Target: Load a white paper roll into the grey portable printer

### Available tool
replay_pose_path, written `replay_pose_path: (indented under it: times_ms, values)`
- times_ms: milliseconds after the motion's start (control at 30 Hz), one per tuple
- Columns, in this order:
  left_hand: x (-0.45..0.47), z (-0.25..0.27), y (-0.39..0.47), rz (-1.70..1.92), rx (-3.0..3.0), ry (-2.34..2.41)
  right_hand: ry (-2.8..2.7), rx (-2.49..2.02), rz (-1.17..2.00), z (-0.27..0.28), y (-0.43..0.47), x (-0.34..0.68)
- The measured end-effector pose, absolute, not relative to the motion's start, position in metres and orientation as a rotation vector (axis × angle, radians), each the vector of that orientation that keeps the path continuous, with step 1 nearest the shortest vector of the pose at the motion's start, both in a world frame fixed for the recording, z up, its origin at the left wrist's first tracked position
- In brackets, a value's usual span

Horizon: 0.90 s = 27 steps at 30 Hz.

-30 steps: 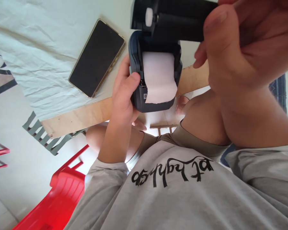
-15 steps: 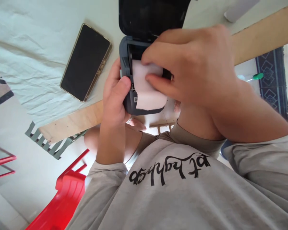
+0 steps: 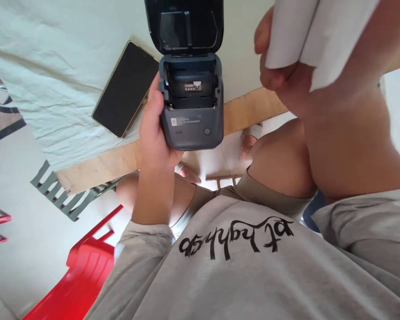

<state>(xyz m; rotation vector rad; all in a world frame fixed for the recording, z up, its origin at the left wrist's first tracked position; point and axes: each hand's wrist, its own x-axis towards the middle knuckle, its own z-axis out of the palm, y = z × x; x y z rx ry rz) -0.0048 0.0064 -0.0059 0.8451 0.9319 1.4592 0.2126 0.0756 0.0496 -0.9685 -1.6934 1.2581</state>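
My left hand (image 3: 155, 133) grips a small dark grey label printer (image 3: 191, 120) by its side, held above my lap near the table edge. Its black lid (image 3: 185, 26) is flipped open and the paper bay is bare, showing a small label inside. My right hand (image 3: 280, 66), raised close to the camera at the upper right, holds a white paper roll (image 3: 315, 33) with its loose end hanging out.
A black smartphone (image 3: 125, 89) lies face up on the pale cloth-covered table (image 3: 53, 66), left of the printer. The table's wooden edge (image 3: 96, 166) runs diagonally. A red plastic chair (image 3: 83, 266) stands at the lower left. My knees and feet sit below the table.
My right hand lifted the white paper roll out of the printer and raised it to the upper right. The printer's bay now stands bare, with the lid fully open.
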Motion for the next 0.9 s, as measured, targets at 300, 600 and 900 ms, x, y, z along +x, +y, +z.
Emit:
replay_pose_path:
  times_ms: [300, 600, 900]
  values:
    - [-0.003, -0.013, 0.014, 1.503, 0.849, 0.743, -1.830, -1.197, 0.707, 0.025, 0.086, 0.214]
    - [-0.003, -0.009, 0.009, 1.506, 0.850, 0.654, -1.982, -1.293, 0.615, -0.003, 0.104, 0.232]
    - [-0.001, -0.028, 0.018, 1.500, 0.810, 0.516, -1.562, -0.898, 0.247, 0.015, 0.091, 0.264]
